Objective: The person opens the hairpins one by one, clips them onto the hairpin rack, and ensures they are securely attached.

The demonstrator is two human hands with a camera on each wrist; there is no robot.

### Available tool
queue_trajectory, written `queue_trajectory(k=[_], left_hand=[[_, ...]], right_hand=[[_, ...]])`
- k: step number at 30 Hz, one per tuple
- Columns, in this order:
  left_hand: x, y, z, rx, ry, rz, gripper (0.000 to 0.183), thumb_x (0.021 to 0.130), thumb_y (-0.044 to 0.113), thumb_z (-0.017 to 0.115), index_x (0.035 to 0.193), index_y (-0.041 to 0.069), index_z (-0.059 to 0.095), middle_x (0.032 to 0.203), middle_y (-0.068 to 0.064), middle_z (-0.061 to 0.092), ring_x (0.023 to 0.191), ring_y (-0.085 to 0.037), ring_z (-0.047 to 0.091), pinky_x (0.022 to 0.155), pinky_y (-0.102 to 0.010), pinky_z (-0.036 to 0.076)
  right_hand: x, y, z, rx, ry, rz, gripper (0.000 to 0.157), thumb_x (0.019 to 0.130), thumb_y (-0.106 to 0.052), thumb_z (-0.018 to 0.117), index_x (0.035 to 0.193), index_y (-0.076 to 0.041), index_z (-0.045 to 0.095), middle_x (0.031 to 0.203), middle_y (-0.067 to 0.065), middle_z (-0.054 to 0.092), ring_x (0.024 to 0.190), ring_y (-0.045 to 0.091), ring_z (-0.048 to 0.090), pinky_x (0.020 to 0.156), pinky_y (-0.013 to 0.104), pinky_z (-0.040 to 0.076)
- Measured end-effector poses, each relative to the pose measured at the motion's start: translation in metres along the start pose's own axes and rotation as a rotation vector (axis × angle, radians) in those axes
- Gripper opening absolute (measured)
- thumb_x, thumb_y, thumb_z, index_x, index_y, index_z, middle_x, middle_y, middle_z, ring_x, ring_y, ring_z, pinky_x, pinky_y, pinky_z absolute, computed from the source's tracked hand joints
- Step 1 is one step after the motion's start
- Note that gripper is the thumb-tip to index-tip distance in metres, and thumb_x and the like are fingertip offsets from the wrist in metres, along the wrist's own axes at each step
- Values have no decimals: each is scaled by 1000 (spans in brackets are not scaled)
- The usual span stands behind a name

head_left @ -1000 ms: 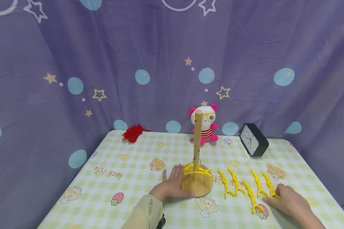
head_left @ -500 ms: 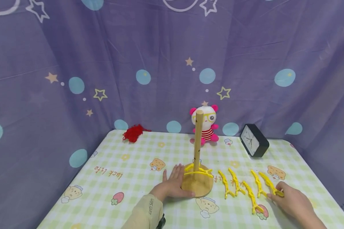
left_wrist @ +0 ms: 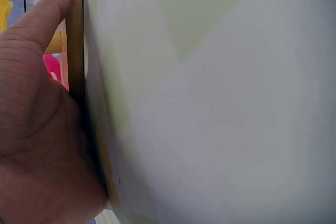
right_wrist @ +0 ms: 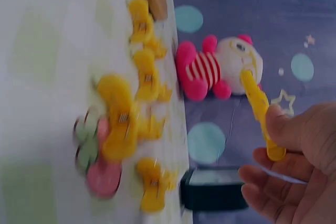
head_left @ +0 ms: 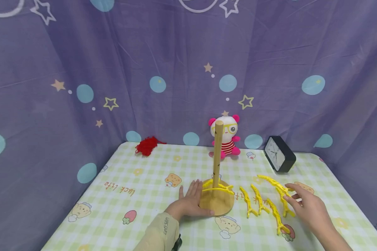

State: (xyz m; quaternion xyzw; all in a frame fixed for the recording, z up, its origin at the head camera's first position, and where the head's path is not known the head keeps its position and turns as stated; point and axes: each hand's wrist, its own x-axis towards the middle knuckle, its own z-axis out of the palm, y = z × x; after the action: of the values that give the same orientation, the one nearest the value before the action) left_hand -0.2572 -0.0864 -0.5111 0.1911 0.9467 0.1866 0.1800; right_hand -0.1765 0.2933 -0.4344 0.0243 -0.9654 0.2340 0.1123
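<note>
A wooden stand, made of an upright pole [head_left: 217, 153] on a round base [head_left: 221, 206], is on the table. Slim yellow pieces [head_left: 221, 189] sit crosswise low on the pole. My left hand [head_left: 188, 204] rests at the base's left side, fingers straight and thumb along its near edge. Between thumb and fingers my right hand [head_left: 311, 207] pinches a yellow forked plastic piece [right_wrist: 259, 106], raised over the table with its long end pointing left. Several more such yellow pieces [head_left: 278, 218] lie between the stand and my right hand.
Behind the pole sits a pink-and-white plush bear [head_left: 227, 143]. A black square clock [head_left: 279, 154] stands at the back right, and a tangle of red yarn [head_left: 147, 145] lies at the back left. A purple curtain [head_left: 176, 52] hangs behind the checked tablecloth [head_left: 144, 195].
My right hand took hold of the rightmost yellow piece, lifted it from the table and brought it up and leftward, over another piece. The left hand stays on the base.
</note>
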Motion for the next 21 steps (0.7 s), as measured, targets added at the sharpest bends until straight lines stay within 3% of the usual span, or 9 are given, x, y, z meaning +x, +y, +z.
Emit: queue_trajectory(k=[8,12,15,21], left_hand=[[-3,2,-2,-9,1,-3,130,68,87,55,158,13,-3,163,-4,-10,147,-18,-15,110,-56,-19],[-4,3,-3,-14,-4,3,130,68,87,55,158,13,-3,163,-4,-11,147,-18,-15,110,-57,-19],[-3,3,-2,-18,-4,5,130,68,87,54,158,13,-3,163,-4,-11,147,-18,-15,110,-57,-19],[-3,2,-1,-26,-2,5,131,67,88,55,158,13,-2,163,-4,-10,147,-18,-15,110,-56,-19]], right_hand=[[6,-39,12,34,83,-149,36,88,-10,71,123,-9,65,100,9,71,70,16,60,59,35,51],[8,-52,22,61,116,-193,34,89,-4,69,122,-8,67,108,11,71,77,22,66,61,38,52],[9,-60,30,85,160,-221,31,88,-2,69,119,-6,69,112,12,71,91,30,69,71,46,55],[13,-70,45,86,292,-333,31,79,-2,77,108,-9,75,101,7,74,86,27,71,70,44,57]])
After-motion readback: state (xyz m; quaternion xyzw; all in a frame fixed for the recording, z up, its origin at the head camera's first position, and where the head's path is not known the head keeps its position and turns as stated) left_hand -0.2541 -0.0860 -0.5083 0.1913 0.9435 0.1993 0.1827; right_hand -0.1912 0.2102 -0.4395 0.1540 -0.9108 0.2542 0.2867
